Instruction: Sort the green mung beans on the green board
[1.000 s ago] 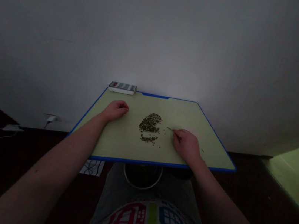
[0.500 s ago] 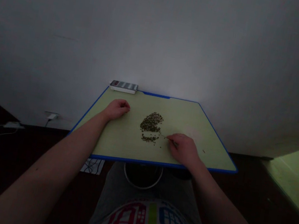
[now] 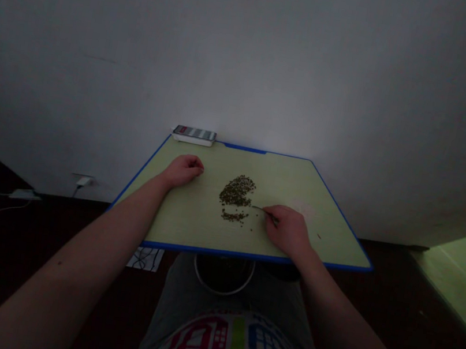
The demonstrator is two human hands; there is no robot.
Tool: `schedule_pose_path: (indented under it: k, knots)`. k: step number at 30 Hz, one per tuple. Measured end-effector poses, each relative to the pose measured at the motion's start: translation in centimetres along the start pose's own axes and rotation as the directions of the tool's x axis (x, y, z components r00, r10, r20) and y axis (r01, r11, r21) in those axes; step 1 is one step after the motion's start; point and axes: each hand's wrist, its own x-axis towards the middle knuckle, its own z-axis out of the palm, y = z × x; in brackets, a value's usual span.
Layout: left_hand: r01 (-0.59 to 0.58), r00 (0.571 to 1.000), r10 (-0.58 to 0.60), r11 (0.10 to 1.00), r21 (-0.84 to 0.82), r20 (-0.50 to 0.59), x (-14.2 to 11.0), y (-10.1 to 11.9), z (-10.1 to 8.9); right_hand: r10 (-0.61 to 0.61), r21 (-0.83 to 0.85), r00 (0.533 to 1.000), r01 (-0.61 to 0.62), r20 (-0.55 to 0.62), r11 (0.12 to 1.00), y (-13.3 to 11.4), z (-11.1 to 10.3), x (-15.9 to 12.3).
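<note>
On the pale tabletop [image 3: 192, 215] lies a heap of small brown-green grains [image 3: 237, 190], perhaps seeds, with a smaller strip of the same grains [image 3: 234, 217] nearer to me. My right hand [image 3: 288, 228] rests to the right of the heap, its fingers pinched on a thin pointed tool [image 3: 258, 208]. The tool's narrow tip reaches the heap's right edge; whether it has one arm or two I cannot tell. My left hand [image 3: 183, 170] lies on the table to the left of the heap, apart from it. Its fingers are curled together, and what they hold, if anything, is hidden.
A white box with a phone-like dark panel [image 3: 194, 134] stands at the back left corner by the wall. Below the front edge, a round bowl [image 3: 219, 292] sits between my legs. A small brown sliver [image 3: 319, 236] lies at the right.
The tip of the tool in my right hand has shifted slightly up toward the main heap. A loose grain now shows by my right fingers. My left hand has stayed in place.
</note>
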Motion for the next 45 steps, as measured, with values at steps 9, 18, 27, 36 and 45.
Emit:
schedule_pose_path:
  k: [9, 18, 27, 36, 45]
  knots:
    - [-0.011, 1.0, 0.011, 0.999, 0.03, -0.003, 0.1, -0.2, -0.1, 0.022, -0.024, 1.0, -0.022, 0.004, 0.999, 0.4, -0.3, 0.7]
    - [-0.004, 1.0, 0.004, 1.0, 0.019, -0.004, 0.0, 0.0, -0.1, 0.023, -0.008, 0.999, -0.023, 0.024, 1.0, -0.2, 0.1, 0.5]
    - [0.008, 1.0, -0.008, 1.0, 0.016, 0.002, 0.0, 0.0, -0.1, 0.067, 0.011, 0.997, -0.067, 0.025, 0.998, 0.0, 0.4, 1.2]
    - [0.006, 1.0, -0.006, 1.0, -0.018, 0.003, 0.1, -0.2, 0.0, 0.093, 0.029, 0.995, -0.094, 0.019, 0.995, 0.2, 0.2, 1.4]
    - [-0.009, 1.0, 0.009, 1.0, 0.014, 0.002, 0.1, -0.2, 0.0, 0.068, 0.051, 0.997, -0.07, 0.032, 0.996, 0.3, 0.4, 1.3]
